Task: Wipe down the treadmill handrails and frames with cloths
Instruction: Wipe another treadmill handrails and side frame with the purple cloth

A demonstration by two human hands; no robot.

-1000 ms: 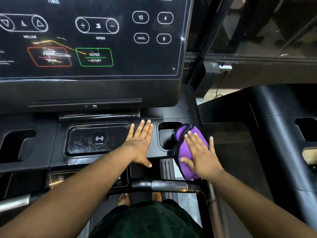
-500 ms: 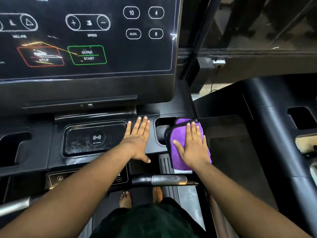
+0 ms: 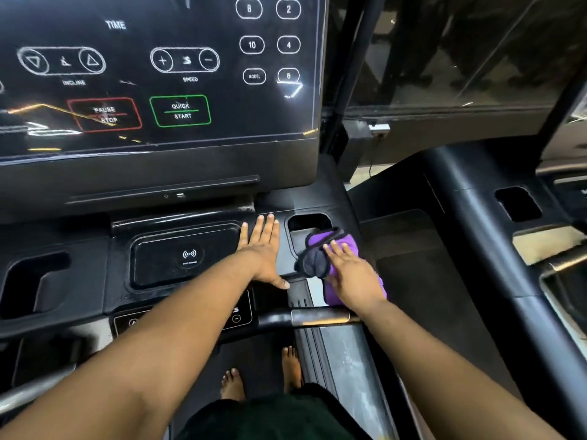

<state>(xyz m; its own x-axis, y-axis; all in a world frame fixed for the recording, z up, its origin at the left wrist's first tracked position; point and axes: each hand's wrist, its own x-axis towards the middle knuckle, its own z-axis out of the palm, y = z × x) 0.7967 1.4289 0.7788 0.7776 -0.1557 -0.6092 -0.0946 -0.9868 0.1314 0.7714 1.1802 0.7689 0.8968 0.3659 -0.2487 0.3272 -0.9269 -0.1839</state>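
Cloth [image 3: 344, 241], one purple piece, lies on the treadmill frame [image 3: 282, 263] beside the cup recess, pressed under the right hand [image 3: 352, 274] with flat fingers. One left hand [image 3: 262, 249] rests flat beside it, holding nothing. I judge the console ledge is in progress; the handrail [image 3: 320, 316] seems not yet wiped.

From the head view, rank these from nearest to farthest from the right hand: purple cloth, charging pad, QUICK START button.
1. Purple cloth, directly under the right hand.
2. Charging pad, leftward, past the left hand.
3. QUICK START button, up on the console screen.
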